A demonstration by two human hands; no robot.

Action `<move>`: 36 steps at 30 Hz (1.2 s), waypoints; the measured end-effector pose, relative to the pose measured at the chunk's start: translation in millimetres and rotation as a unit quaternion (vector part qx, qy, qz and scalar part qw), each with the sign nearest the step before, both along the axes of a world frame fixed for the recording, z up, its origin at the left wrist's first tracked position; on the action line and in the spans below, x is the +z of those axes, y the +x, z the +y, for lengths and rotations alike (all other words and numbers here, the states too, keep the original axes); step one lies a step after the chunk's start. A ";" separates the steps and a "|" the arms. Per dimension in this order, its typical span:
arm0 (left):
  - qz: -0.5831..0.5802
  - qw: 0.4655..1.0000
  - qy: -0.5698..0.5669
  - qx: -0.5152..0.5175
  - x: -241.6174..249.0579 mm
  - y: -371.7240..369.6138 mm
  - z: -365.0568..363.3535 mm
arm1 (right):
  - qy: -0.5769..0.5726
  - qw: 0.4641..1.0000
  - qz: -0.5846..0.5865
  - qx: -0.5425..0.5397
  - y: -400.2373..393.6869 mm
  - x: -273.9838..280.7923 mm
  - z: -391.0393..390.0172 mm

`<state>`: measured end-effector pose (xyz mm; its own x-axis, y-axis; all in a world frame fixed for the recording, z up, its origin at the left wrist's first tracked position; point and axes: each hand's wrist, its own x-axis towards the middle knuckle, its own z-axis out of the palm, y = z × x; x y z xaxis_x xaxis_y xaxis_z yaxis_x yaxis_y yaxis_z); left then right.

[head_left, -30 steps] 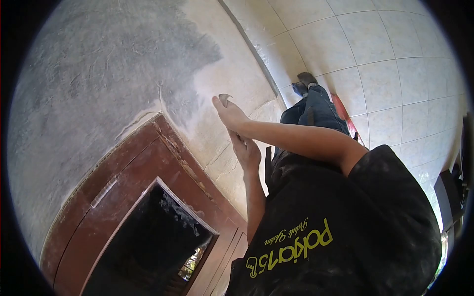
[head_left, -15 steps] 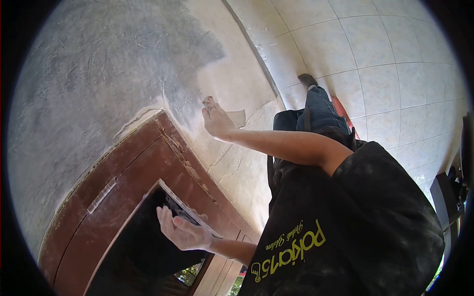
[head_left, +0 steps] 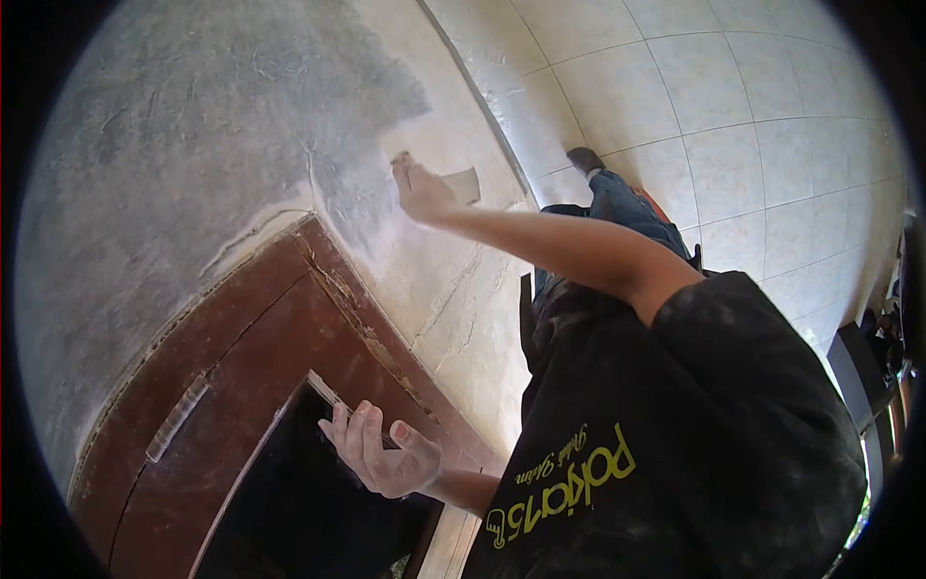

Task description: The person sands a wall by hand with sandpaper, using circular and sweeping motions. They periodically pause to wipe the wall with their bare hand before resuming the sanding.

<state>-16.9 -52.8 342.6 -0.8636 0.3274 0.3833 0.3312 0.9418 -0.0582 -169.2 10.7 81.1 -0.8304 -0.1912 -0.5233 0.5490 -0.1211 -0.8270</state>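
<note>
My right hand (head_left: 424,193) is closed and pressed near the wall (head_left: 241,125), at the border between its grey and cream areas. A flat, dull tan sheet that looks like sandpaper (head_left: 464,185) sticks out from under the hand, its gripped part hidden. My left hand (head_left: 388,458) hangs in the air in front of the brown wooden frame (head_left: 280,338). Its fingers are apart and slightly curled, the palm holds nothing, and pale dust coats the skin.
A dark opening (head_left: 289,482) lies inside the frame, whose wood is cracked and chipped along one edge. A metal hinge (head_left: 177,419) sits on it. Pale floor tiles (head_left: 733,174) spread out under my foot (head_left: 584,160). Dark furniture (head_left: 858,367) stands at the far right.
My right hand has moved up the picture along the wall with the sandpaper. My left hand has shifted slightly right, its fingers spread more. The camera view has tilted a little.
</note>
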 end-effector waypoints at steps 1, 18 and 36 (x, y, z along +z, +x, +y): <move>0.004 1.000 -0.005 0.002 -0.2 -1.8 1.0 | -0.011 1.000 -0.023 0.013 -7.6 7.4 6.4; -0.061 0.998 0.015 0.012 0.1 0.7 -6.9 | 0.075 0.987 0.145 0.006 48.6 8.3 -2.8; -0.048 0.999 0.021 0.016 -1.2 -1.0 -4.5 | 0.077 0.995 0.052 0.026 -35.6 -26.6 8.1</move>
